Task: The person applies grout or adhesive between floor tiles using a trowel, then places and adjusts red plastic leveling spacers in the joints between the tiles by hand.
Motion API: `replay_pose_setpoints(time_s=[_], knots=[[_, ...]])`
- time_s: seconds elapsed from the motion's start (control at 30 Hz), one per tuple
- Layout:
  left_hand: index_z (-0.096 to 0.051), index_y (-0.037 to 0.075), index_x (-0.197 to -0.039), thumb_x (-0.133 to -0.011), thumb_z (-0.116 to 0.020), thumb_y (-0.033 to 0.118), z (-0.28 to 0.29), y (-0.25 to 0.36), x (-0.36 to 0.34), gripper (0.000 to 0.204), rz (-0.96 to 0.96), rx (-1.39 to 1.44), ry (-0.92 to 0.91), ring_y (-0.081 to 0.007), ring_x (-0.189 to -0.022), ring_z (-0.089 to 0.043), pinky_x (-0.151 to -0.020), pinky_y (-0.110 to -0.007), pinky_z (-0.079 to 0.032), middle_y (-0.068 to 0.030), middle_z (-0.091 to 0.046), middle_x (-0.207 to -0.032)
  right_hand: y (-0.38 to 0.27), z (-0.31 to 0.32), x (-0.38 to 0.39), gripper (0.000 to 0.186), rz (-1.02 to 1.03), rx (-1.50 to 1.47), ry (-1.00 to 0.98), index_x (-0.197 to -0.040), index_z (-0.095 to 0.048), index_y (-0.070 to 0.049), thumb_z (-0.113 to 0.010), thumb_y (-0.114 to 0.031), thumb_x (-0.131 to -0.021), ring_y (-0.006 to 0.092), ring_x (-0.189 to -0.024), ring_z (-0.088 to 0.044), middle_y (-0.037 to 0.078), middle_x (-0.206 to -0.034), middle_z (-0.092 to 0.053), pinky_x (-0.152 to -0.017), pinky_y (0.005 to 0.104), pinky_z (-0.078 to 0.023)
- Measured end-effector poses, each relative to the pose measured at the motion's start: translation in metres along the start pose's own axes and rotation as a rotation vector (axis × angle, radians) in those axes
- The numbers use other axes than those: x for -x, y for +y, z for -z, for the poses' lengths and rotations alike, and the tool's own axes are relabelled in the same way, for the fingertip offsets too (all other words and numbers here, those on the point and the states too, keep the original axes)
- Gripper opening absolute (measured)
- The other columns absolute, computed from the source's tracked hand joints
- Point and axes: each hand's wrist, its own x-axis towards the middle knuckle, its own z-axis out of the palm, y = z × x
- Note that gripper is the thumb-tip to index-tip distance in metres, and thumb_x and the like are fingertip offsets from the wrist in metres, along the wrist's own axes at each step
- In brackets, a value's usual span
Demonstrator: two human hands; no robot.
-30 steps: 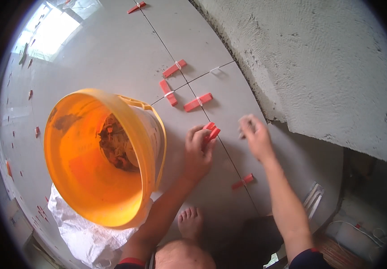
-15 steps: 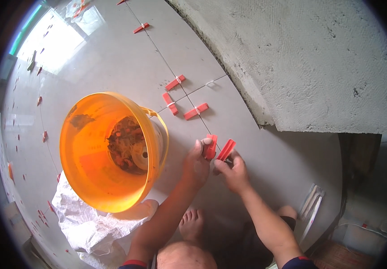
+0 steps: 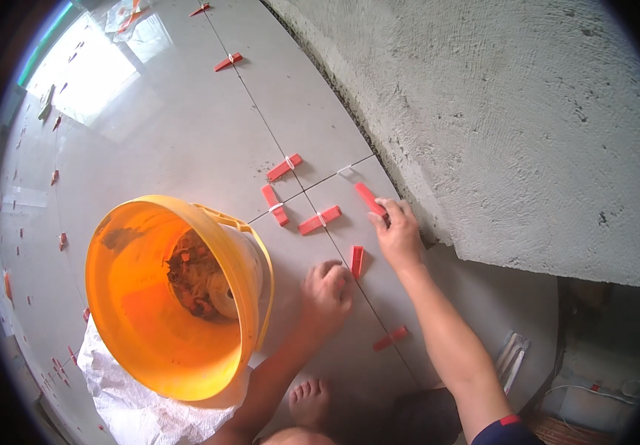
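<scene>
At the lower middle of the frame our left hand (image 3: 327, 297) is curled but blurred, so we cannot tell whether it grips anything, and a yellow bucket (image 3: 149, 334) fills the lower left. Just beyond, we see a loose red wedge (image 3: 357, 261) beside the tile joint, while right of centre our right hand (image 3: 398, 236) pinches a second red wedge (image 3: 368, 196), near a white clip (image 3: 345, 170).

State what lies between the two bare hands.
The head view shows a tapered red plastic wedge between the left hand and right hand, on the glossy grey tiled floor by a dark joint.
</scene>
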Motion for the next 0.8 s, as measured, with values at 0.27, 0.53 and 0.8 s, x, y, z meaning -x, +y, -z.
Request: replay_pose_setpoints(time_s=[0.27,0.53,0.8], knots=[[-0.057,0.002,-0.091,-0.073,-0.061,-0.001,-0.012,-0.021,-0.095,0.019,-0.159,0.003,0.335,-0.0345,-0.093,-0.053,-0.083,-0.042,-0.045,-0.0143,-0.058,-0.102,-0.007,-0.035,-0.033,0.017,0.127,0.012,0.074,-0.096,-0.06,-0.007,-0.067,-0.012,-0.081,0.0327,-0.068,-0.057,0.014,-0.086,-0.052,-0.06,0.0414,-0.05],[-0.064,0.0,-0.103,-0.077,-0.055,-0.004,-0.013,-0.031,-0.176,0.028,-0.192,-0.19,0.361,-0.0357,-0.099,-0.054,-0.085,-0.042,-0.047,-0.0173,-0.058,-0.104,-0.033,-0.047,-0.025,0.015,0.012,0.021,0.057,-0.095,-0.06,-0.007,-0.061,-0.009,-0.081,0.0331,-0.072,-0.056,0.014,-0.089,-0.05,-0.062,0.042,-0.05],[-0.065,-0.001,-0.098,-0.072,-0.055,-0.003,-0.022,-0.035,-0.175,0.028,-0.228,-0.103,0.279,-0.0369,-0.096,-0.053,-0.084,-0.041,-0.047,-0.0186,-0.056,-0.102,-0.001,-0.034,-0.033,0.029,0.253,0.045,-0.063,-0.112,-0.06,-0.002,-0.053,0.0,-0.084,0.0295,-0.082,-0.059,0.014,-0.098,-0.052,-0.065,0.038,-0.05]])
